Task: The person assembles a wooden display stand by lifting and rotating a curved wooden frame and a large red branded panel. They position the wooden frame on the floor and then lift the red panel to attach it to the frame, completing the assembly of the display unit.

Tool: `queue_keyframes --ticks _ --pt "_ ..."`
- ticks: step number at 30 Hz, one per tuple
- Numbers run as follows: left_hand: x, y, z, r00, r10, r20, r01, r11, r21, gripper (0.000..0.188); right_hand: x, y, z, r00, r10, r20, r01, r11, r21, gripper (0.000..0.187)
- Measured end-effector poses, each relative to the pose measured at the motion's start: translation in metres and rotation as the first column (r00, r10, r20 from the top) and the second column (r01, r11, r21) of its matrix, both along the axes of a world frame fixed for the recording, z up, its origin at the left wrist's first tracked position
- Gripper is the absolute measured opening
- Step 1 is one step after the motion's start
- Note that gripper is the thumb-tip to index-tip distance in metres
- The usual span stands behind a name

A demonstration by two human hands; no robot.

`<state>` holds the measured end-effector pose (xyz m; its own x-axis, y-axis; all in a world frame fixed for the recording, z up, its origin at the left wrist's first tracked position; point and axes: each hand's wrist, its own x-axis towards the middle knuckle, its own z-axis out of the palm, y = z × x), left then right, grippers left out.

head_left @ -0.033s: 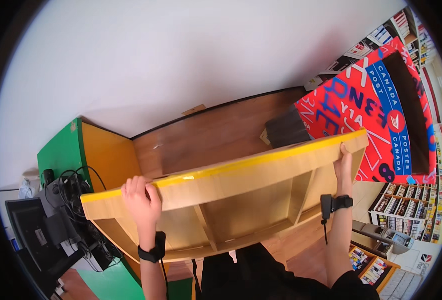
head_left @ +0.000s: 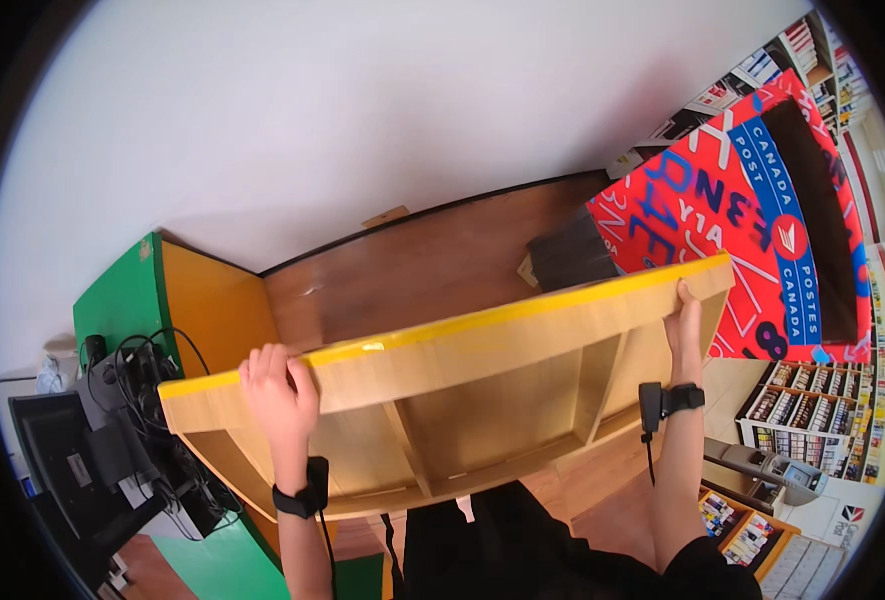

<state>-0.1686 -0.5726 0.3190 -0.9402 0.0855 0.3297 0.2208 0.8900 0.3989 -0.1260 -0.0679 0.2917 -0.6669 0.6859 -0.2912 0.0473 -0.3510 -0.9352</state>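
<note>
- Left hand (head_left: 280, 390), right hand (head_left: 684, 320): both gripping yellow-edged wooden panel (head_left: 492, 355), lower centre of frame.
- Looks stiff, probably heavy; best held near both ends.

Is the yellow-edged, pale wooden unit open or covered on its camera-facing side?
Open: inside the unit, wooden dividers and recessed panels are exposed.
</note>
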Motion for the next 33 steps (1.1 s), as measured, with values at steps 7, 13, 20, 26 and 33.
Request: queue_keyframes --ticks 7,13,20,26,33 --pt "0.005 0.001 -0.002 0.998 -0.018 -0.061 0.013 0.997 -0.08 0.015 0.008 0.008 0.008 0.961 0.184 0.206 -0.201 0.977 0.067 0.036" --pt "0.007 0.001 -0.013 0.993 0.015 -0.121 -0.029 0.993 -0.112 0.018 0.032 -0.022 0.032 0.705 0.123 0.698 -0.519 0.761 0.39 0.048" --pt "0.009 -0.001 -0.021 0.994 0.044 -0.1 -0.058 0.988 -0.143 0.022 0.032 -0.084 0.059 0.866 0.3 0.4 -0.353 -0.2 0.914 0.056" --pt "0.007 0.002 -0.024 0.995 0.072 -0.063 -0.082 0.981 -0.178 0.024 0.006 -0.096 0.029 0.784 0.336 0.522 -0.406 -0.36 0.84 0.058" --pt "0.049 0.01 -0.013 0.982 0.16 -0.101 -0.17 0.981 -0.097 0.032 -0.007 -0.079 0.028 0.719 0.361 0.594 -0.435 -0.433 0.789 0.054"
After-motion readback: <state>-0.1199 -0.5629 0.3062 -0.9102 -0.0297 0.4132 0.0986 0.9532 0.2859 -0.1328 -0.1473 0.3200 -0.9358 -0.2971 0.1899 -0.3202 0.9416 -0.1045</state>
